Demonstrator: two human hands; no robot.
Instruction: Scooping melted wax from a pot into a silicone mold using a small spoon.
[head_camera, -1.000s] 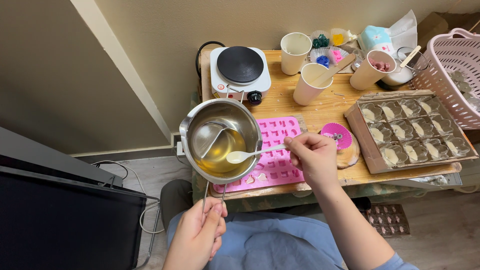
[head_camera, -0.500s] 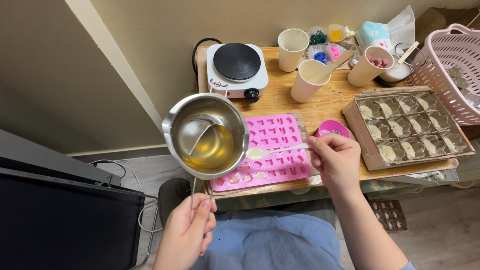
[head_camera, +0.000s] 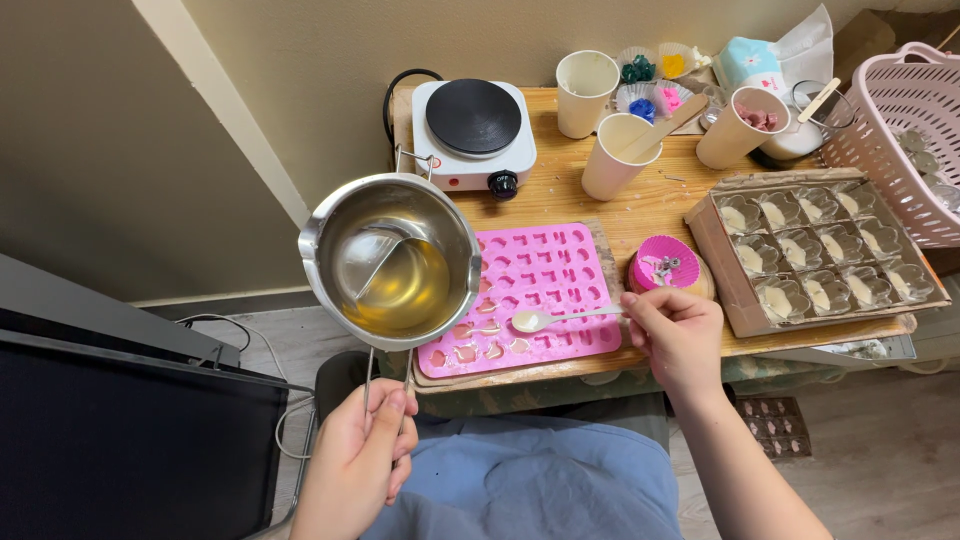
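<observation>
With the steel pot (head_camera: 392, 262) of amber liquid gripped by its wire handle in the left hand (head_camera: 358, 462) and held above that grip, a tilt could spill it onto the pink mould (head_camera: 530, 290), over which a filled spoon (head_camera: 560, 318) is pinched in the right hand (head_camera: 678, 335).

A home craft corner: beyond the fingers, a small wooden table (head_camera: 660, 205) against a plain wall carries a white single-burner hotplate (head_camera: 474, 130), paper cups (head_camera: 585, 92) and a pink plastic laundry basket (head_camera: 905, 125).
</observation>
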